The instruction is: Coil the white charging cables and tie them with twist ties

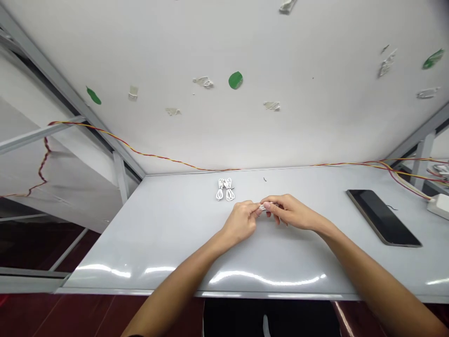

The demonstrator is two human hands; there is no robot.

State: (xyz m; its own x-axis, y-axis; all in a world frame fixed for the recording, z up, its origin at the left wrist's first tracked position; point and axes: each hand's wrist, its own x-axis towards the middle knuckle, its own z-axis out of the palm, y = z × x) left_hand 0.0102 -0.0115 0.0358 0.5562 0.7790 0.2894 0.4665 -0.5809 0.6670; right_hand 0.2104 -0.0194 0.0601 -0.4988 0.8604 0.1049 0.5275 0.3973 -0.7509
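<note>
My left hand (242, 220) and my right hand (289, 211) meet over the middle of the white table (168, 234). Both pinch a small white cable bundle (262, 207) between their fingertips, most of it hidden by the fingers. Two tied white cable bundles (225, 189) lie side by side just beyond my left hand, near the table's back edge.
A dark tablet (383, 216) lies flat at the right. A white power strip (438, 205) sits at the far right edge. Red and yellow twisted wires (157, 157) run along the back wall. A metal frame (121, 175) stands at the left.
</note>
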